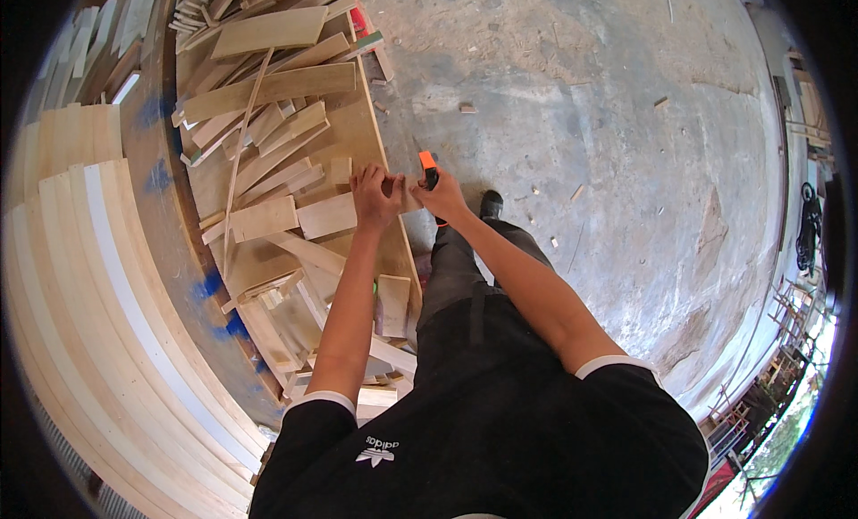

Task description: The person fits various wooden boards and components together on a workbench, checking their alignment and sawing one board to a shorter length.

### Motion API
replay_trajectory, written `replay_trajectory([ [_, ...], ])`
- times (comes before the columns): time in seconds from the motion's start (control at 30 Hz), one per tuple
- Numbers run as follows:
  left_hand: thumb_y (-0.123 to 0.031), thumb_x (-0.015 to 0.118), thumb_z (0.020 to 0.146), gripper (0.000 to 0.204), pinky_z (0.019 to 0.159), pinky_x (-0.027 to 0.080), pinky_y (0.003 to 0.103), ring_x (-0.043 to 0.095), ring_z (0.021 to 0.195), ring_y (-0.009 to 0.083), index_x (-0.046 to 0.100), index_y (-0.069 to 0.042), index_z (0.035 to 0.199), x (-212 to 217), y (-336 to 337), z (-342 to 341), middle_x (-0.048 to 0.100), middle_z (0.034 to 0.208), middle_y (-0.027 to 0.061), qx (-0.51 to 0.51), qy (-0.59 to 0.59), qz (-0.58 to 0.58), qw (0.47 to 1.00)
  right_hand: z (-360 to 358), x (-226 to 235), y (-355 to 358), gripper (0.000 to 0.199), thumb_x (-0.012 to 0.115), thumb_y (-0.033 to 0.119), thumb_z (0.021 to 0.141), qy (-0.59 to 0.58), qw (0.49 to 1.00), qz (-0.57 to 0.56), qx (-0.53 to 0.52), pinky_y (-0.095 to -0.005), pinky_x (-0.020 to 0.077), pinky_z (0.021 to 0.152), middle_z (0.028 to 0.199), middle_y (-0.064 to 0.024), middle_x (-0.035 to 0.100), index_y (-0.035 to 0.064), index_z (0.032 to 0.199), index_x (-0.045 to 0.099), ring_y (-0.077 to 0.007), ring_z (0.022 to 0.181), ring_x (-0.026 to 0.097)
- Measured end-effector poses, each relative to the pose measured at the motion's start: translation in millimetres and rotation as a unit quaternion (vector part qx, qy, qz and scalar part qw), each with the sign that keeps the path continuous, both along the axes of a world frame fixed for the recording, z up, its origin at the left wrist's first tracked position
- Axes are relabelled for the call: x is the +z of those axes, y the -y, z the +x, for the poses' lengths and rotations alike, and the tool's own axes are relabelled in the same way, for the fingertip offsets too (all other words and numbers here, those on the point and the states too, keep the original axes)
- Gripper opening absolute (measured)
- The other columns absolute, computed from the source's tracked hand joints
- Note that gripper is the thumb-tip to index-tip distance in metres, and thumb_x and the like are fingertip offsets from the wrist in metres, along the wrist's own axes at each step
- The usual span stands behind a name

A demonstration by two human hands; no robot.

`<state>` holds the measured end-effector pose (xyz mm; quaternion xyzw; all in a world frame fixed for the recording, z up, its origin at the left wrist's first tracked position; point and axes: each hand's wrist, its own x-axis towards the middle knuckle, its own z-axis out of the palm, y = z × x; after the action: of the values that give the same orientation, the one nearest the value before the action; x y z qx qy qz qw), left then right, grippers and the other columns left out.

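Observation:
My left hand [375,197] is closed on a short, pale wooden board [327,216] at the right edge of the workbench. The board's end seems to pass under the fingers toward my other hand, where a small light strip shows between both hands. My right hand [440,197] sits just beside it, with fingers wrapped round an orange-and-black hand tool [429,166]. A thin, blade-like point sticks out of the tool's far end, pointing away from me. The tool's exact kind is unclear, as my fingers hide its middle.
Loose wooden offcuts [290,130] pile up on the bench [366,117], with a long thin stick [248,130] across them. Long planks [134,313] lie stacked at the left. Small wood scraps [467,109] dot the concrete floor [626,161] at the right.

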<state>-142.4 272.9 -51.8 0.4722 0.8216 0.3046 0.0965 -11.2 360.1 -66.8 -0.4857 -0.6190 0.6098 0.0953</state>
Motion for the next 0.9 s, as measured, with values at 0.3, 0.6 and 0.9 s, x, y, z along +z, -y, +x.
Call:
replay_trajectory([
  [0.3, -0.024, 0.068, 0.079, 0.021, 0.084, 0.035, 0.041, 0.053, 0.084, 0.0285, 0.056, -0.007, 0.075, 0, 3, 4, 0.053, 0.08, 0.0069, 0.003, -0.002, 0.01, 1.0, 3, -14, 0, 0.025, 0.071, 0.016, 0.076, 0.001, 1.0, 0.005, 0.01, -0.0351, 0.0462, 0.055, 0.064, -0.0083, 0.056, 0.0027, 0.083, 0.051, -0.021, 0.058, 0.059],
  [0.6, -0.025, 0.066, 0.077, 0.021, 0.082, 0.036, 0.041, 0.051, 0.087, 0.0282, 0.056, -0.008, 0.071, -6, 4, -1, 0.053, 0.08, 0.0069, -0.002, -0.018, 0.015, 1.0, 46, 109, 9, 0.022, 0.067, 0.017, 0.085, 0.028, 0.999, 0.004, 0.033, -0.0286, 0.0404, 0.051, 0.062, -0.0016, 0.052, 0.004, 0.08, 0.051, -0.0088, 0.055, 0.048],
  [0.9, -0.027, 0.064, 0.079, 0.022, 0.084, 0.035, 0.044, 0.051, 0.092, 0.0306, 0.057, -0.007, 0.075, -20, 4, -2, 0.054, 0.087, 0.0104, -0.01, -0.058, -0.007, 0.998, 69, 203, 67, 0.025, 0.062, 0.021, 0.09, -0.061, 0.996, -0.042, -0.057, -0.0274, 0.0359, 0.052, 0.061, -0.0006, 0.045, -0.0022, 0.082, 0.056, -0.0064, 0.061, 0.039],
])
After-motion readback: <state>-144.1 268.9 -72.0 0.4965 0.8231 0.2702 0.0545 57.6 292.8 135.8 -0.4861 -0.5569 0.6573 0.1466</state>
